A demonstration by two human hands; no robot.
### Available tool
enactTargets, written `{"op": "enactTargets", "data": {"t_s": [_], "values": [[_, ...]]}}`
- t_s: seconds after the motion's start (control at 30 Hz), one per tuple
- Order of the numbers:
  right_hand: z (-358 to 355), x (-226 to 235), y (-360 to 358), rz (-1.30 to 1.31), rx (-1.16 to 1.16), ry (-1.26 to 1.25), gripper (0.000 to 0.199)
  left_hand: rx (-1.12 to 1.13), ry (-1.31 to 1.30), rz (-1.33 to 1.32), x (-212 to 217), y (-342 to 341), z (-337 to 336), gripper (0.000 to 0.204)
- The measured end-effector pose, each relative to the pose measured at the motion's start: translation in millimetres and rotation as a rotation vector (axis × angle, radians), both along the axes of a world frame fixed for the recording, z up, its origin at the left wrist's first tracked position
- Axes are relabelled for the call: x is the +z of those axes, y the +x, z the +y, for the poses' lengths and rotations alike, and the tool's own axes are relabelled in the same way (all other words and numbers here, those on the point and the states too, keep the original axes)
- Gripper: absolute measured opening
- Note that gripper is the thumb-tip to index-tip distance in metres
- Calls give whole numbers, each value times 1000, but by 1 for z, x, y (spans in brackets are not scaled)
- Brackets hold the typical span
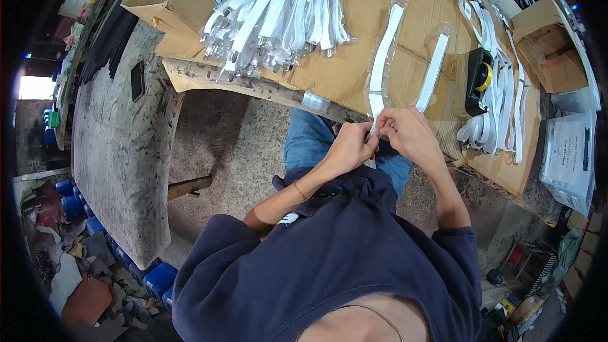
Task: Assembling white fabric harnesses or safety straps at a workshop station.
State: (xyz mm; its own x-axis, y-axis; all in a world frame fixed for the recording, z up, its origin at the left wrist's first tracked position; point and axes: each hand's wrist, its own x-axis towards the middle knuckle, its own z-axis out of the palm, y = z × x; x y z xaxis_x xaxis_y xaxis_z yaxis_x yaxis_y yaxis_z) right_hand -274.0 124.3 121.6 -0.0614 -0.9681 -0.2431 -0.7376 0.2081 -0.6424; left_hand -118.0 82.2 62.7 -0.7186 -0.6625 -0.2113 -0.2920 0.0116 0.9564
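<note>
At the table's near edge, my left hand (352, 145) and my right hand (408, 134) meet, thumbs and fingers pinched together. Between them is the near end of a white strap (381, 66), which looks like a belt in a clear plastic sleeve. Its far part lies straight out over the cardboard. The fingers hide the exact spot where they grip. Beside it, just beyond my right hand, a second white strap (434, 69) rests in a clear sleeve. A big pile of sleeved white straps with metal buckles (285, 12) lies further left.
Cardboard (329, 79) covers the table. On the right are loose white straps (500, 101), a black tool with a yellow ring (478, 82), an open carton (550, 47) and a clear plastic box (568, 158). A phone (137, 81) lies on the left-hand table (114, 152).
</note>
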Motion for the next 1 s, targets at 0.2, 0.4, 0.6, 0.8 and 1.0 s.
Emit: {"op": "enactTargets", "data": {"t_s": [0.2,0.4,0.6,0.8,1.0], "values": [[11,-11,0,57,-97,-68,3,7,-62,13,-6,-4,6,22],[22,-18,3,98,-123,-142,4,-37,-357,-15,-7,-6,9,21],[26,-10,5,46,-190,-129,6,-112,-221,50,-8,-7,4,20],[26,-21,7,118,-310,-194,6,-29,-23,-41,2,-16,7,24],[27,-19,12,-21,-407,-244,12,129,-231,53,-8,-19,10,27]]}}
